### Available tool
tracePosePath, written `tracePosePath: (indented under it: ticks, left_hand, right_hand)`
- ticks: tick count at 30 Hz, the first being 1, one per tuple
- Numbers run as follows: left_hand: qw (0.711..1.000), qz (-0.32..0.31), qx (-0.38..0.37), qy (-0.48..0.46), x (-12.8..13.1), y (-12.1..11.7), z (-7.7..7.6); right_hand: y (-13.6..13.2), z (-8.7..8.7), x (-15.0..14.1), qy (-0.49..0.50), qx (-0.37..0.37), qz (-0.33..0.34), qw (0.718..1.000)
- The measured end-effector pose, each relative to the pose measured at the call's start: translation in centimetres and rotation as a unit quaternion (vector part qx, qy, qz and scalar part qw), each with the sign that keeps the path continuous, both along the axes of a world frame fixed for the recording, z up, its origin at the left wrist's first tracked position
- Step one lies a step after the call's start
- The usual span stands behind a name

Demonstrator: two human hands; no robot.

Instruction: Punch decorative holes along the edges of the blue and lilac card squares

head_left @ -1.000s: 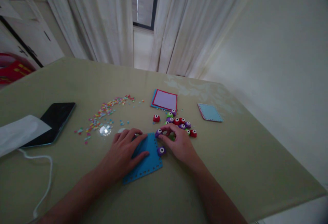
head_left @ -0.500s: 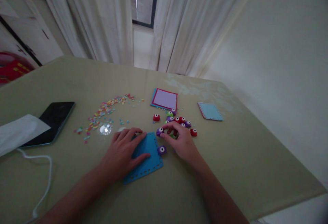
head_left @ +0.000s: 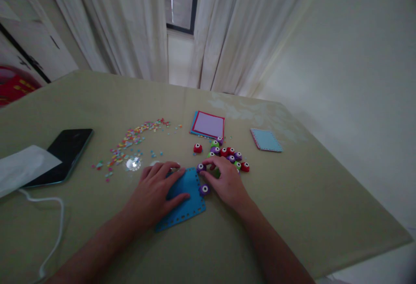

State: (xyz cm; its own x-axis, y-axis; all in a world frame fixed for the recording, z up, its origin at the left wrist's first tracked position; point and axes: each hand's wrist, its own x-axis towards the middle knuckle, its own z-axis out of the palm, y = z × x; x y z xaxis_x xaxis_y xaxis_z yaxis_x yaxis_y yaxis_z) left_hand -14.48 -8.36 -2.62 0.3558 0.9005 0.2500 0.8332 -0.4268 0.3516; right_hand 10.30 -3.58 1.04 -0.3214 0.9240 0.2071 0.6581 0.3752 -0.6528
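My left hand (head_left: 159,190) lies with its fingers apart on a blue felt sheet (head_left: 191,193) with small holes along its edges, pressing it to the table. My right hand (head_left: 227,182) pinches a purple one-eyed clay bead (head_left: 200,168) between thumb and forefinger at the sheet's upper right corner. Lower down, a second purple one-eyed bead (head_left: 204,189) rests against the sheet's right edge. Beyond the right hand's knuckles several red, green and purple one-eyed beads (head_left: 230,151) lie in a cluster, partly hidden by the hand. A single red bead (head_left: 197,148) sits apart.
Confetti-like small pieces (head_left: 130,138) are scattered at the left, near a shiny round clear piece (head_left: 133,163). A stack of coloured felt squares (head_left: 209,124) and a light blue felt piece (head_left: 266,139) lie farther back. At far left are a dark tablet (head_left: 69,149), white paper (head_left: 29,162) and a white cable (head_left: 61,223).
My right hand has shifted slightly left with the purple bead, bringing it against the blue sheet's upper right corner. My left hand keeps its place on the sheet.
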Motion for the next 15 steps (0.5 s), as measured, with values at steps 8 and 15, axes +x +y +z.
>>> tracePosePath:
  ticks: [8,15]
  left_hand:
    - [1.0,-0.003,0.004,0.008,0.0,-0.08,0.03]
    - [1.0,0.0,0.007,0.005,-0.02,-0.02,0.0]
  right_hand:
    - [0.05,0.16,0.14,-0.006,-0.015,0.009,1.0]
    - [0.16,0.41,0.67,-0.003,-0.022,0.004,1.0]
